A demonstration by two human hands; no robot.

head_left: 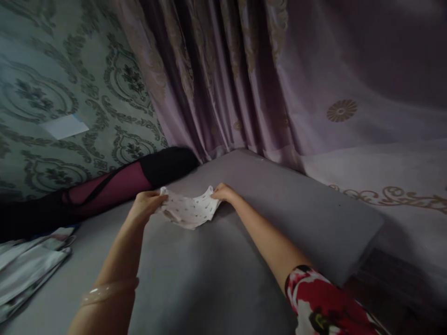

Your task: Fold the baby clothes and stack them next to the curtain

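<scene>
Stretched between my two hands is a small white garment with a scatter of small dark prints; its upper edge sags in the middle. My left hand pinches its left corner, fingers closed. At the opposite corner my right hand grips the cloth between thumb and fingers. The garment is held just over the grey surface, and I cannot tell whether its lower edge touches. Its exact kind is not clear from here. A pale bangle circles my left forearm, and a red floral sleeve covers my right upper arm.
Folded light clothes lie at the left edge. A long black and maroon bag rests along the patterned wall. Purple curtains hang behind the surface's far corner. On the right, the surface drops off to a dark area.
</scene>
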